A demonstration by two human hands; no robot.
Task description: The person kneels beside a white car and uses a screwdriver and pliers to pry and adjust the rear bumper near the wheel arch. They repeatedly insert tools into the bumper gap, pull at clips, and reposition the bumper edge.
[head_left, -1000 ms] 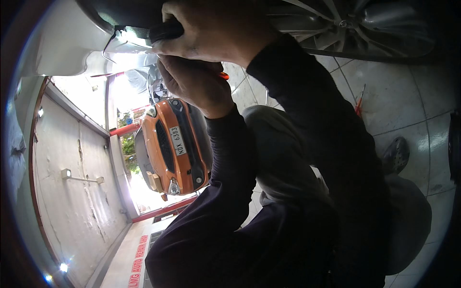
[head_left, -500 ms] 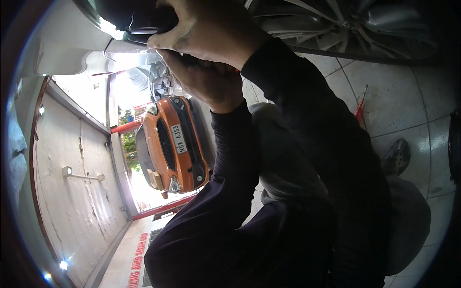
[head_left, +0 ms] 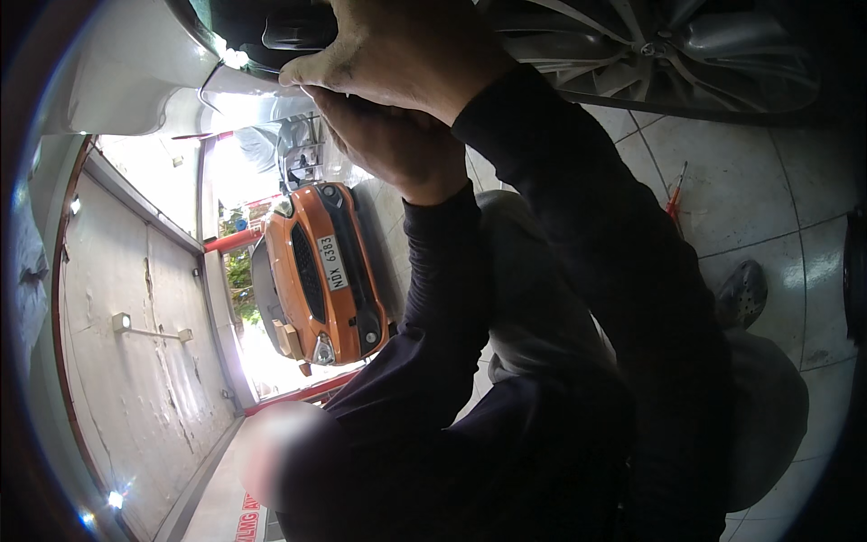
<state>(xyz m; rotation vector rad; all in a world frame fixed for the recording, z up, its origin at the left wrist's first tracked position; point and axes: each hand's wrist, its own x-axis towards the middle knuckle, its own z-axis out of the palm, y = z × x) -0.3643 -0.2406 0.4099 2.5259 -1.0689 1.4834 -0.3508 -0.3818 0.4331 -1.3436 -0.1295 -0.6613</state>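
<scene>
My right hand point(head_left: 420, 59) reaches to the top of the view, its thumb stretched left beside a dark, glossy part point(head_left: 298, 34) of a silver car body. Its other fingers bend round toward that part and run out past the upper edge. Directly below, my left hand point(head_left: 397, 149) is closed, knuckles outward, against the underside of the right one. Whatever lies between the two hands is hidden. The silver body panel point(head_left: 135, 86) curves away at the upper left. Close to my right wrist is a multi-spoke alloy wheel point(head_left: 646, 50).
A red-handled screwdriver point(head_left: 674, 200) lies on the tiled floor point(head_left: 750, 172), right of my right forearm. A dark perforated shoe point(head_left: 743, 294) rests farther down. An orange car point(head_left: 316, 271), appearing sideways, stands left of my left arm. A whitish panelled surface point(head_left: 135, 316) fills the far left.
Both hands rise slightly in the view and stay close together. My left hand shifts a little right. A blurred pale patch now shows at the lower left.
</scene>
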